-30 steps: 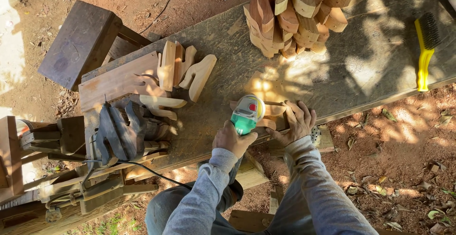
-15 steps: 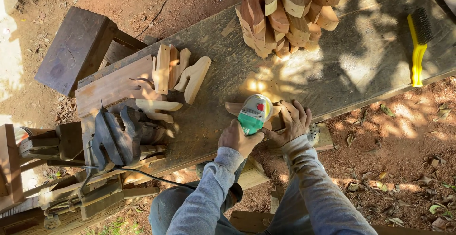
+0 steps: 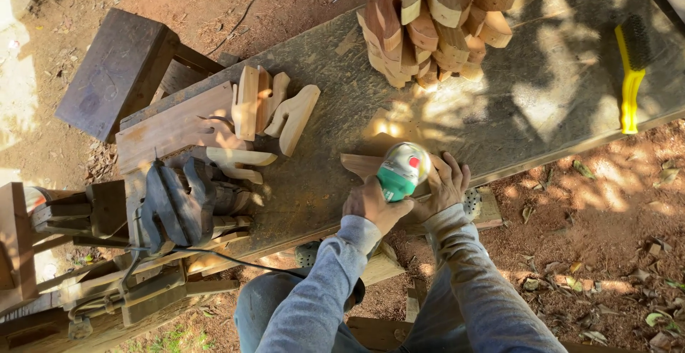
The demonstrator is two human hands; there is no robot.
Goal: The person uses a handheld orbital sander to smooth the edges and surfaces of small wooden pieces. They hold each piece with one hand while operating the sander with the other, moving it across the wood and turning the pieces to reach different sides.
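On the far left a dark stool (image 3: 118,71) is seen on the dirt, with gloves (image 3: 178,203) draped over a clamp at the bench (image 3: 342,110) end. Next to that, cutouts (image 3: 275,110) are laid flat. At the near edge the sander (image 3: 401,171) is gripped by the left hand (image 3: 374,203), fingers wrapped tight around it — it's pressed on a wood piece (image 3: 364,164). That piece is pinned by the right hand (image 3: 446,185), fingers spread. Further back a stack (image 3: 432,25) is piled — a yellow brush (image 3: 630,75) is left far right.
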